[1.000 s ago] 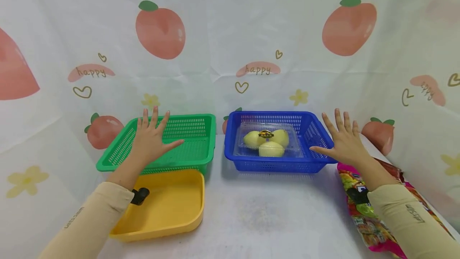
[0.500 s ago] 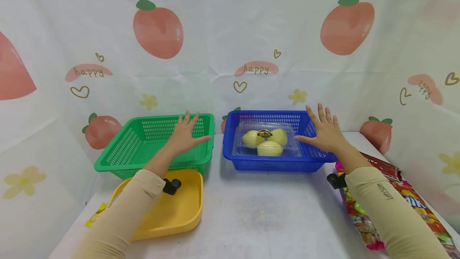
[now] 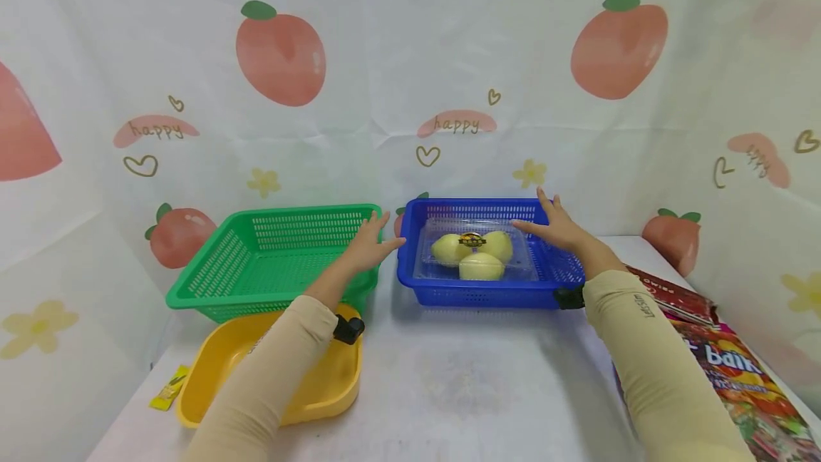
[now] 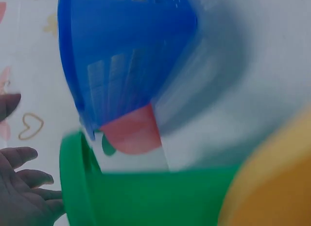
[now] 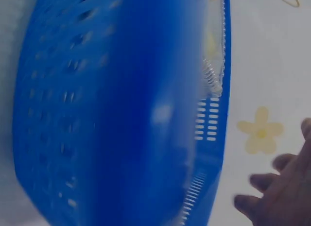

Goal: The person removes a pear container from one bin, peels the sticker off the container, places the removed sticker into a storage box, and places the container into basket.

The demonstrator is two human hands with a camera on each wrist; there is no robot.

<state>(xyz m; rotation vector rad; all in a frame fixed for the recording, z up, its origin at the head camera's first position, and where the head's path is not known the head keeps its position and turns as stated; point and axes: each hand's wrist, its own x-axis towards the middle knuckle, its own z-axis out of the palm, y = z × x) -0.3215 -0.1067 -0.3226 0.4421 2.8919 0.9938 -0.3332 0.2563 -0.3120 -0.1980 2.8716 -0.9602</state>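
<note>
Two hands reach with straight, spread fingers, holding nothing: left hand [image 3: 370,242] at the blue basket's [image 3: 477,296] left rim, right hand [image 3: 556,227] over its right side; the clear pear box [image 3: 476,253] lies between them.

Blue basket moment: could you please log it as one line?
left hand: open, by blue basket | right hand: open, over basket | pear box: inside, untouched

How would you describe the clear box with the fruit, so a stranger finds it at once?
On the white table stand two baskets side by side. The clear box lies inside the blue basket, on the right. It alone holds three yellow fruits; the green basket holds nothing visible.
</note>
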